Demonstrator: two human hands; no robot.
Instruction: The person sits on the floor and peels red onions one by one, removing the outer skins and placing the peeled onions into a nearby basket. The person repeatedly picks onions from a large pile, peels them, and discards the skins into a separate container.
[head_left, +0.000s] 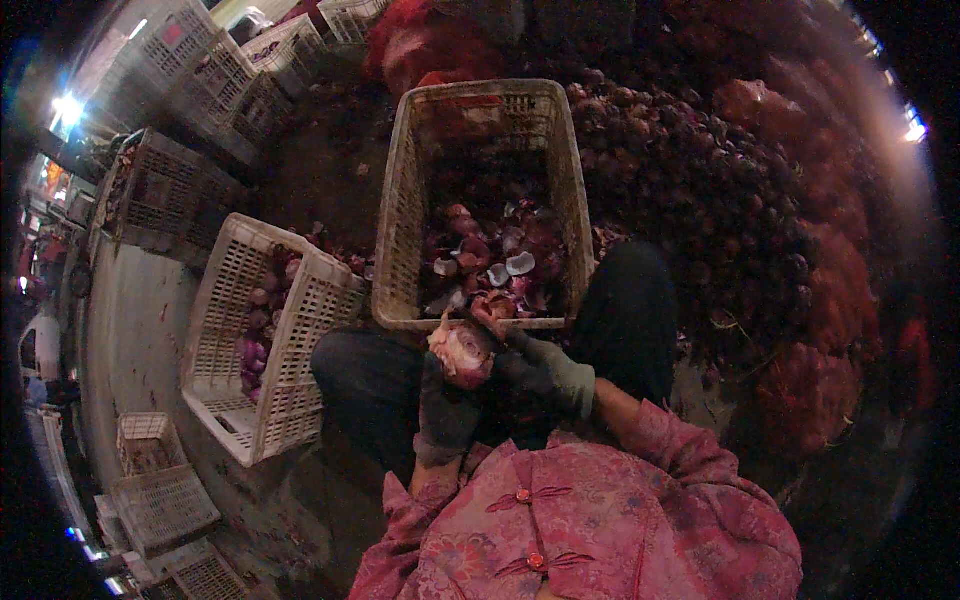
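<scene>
A red onion, pale and partly peeled, sits in the grip of my gloved left hand above my knees. My gloved right hand is against the onion's right side, its fingers at a loose flap of brown-red skin. Whether any tool is in the right hand cannot be seen. Directly ahead stands a dirty plastic crate, its near rim just beyond my hands. Loose onion skins and peelings lie on its bottom.
Left of my knee, a white plastic crate holds several peeled purple onions. A large heap of unpeeled red onions spreads at the right, bordered by red mesh sacks. Stacked crates stand at the far left, more crates lower left.
</scene>
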